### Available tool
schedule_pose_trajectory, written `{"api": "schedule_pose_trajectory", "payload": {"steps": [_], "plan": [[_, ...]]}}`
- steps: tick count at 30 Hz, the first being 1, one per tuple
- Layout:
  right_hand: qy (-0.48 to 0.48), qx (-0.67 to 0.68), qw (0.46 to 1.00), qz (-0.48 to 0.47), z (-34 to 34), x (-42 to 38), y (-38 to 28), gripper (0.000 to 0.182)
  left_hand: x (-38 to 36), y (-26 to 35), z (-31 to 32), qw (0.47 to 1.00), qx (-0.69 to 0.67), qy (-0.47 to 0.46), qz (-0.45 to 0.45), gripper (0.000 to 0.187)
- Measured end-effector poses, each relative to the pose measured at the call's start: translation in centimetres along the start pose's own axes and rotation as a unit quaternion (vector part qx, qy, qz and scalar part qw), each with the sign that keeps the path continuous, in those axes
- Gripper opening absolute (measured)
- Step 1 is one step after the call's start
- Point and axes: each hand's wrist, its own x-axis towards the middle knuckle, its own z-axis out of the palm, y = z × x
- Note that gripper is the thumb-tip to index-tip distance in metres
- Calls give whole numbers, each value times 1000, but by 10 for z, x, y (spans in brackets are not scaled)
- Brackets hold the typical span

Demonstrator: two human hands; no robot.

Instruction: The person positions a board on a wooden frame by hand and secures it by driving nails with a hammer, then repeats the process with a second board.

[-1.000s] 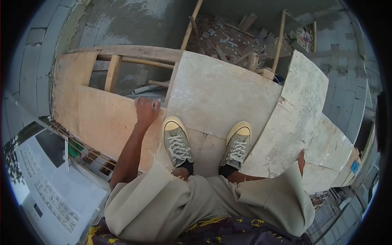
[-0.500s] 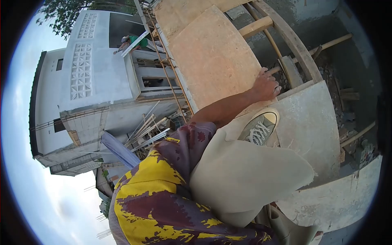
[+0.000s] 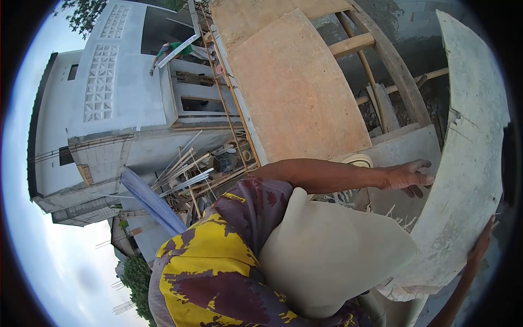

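My left hand [image 3: 406, 177] reaches across my bent knee with fingers spread and holding nothing. Its fingertips are right at the near edge of a pale, weathered plywood board [image 3: 468, 147], which stands tilted up at the right. On the board's far edge is my right hand [image 3: 480, 242], gripping it; part of this hand is hidden. Below my left arm, a canvas shoe [image 3: 340, 197] rests on the sheeting, partly covered by the arm. A tan plywood sheet [image 3: 297, 92] lies flat ahead of my left hand.
Beside the tan sheet, wooden beams [image 3: 351, 46] frame an open gap with rubble beneath. A bamboo pole [image 3: 400, 85] crosses that gap. Bamboo scaffolding [image 3: 226, 92] runs along the sheet's other side. A person in green [image 3: 173, 50] works at the neighbouring building [image 3: 131, 71].
My left hand has let go of the tan sheet's edge and moved toward the weathered board. That board has risen from lying low to a tilted stance, and my right hand has come into view.
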Motion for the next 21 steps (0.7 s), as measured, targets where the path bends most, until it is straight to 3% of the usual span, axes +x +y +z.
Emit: {"api": "schedule_pose_trajectory", "payload": {"steps": [1, 3, 5, 7, 9, 15, 21], "plan": [[-5, -24, 999, -39, 32, -1, -23, 85, -2, 0, -5, 1000, -1, -4, 3, 96], [-76, -8, 997, -31, 73, 9, -59, 80, -5, -1, -16, 988, -138, -43, 60, 82], [-78, -21, 994, -70, 118, -7, -87, 71, -11, 8, -29, 972, -215, -18, 94, 60], [-104, -42, 988, -104, 150, -4, -97, 68, -14, 13, -47, 981, -149, 82, 93, 59], [-116, -12, 986, -116, 183, -4, -102, 64, -20, 16, -63, 973, -143, 128, 125, 48], [-144, -38, 970, -191, 266, 15, -107, 55, -52, 30, -99, 958, -162, 195, 132, 46], [-181, -129, 945, -240, 332, 8, -163, 57, -78, 29, -142, 937, -135, 274, 170, 49]]}}
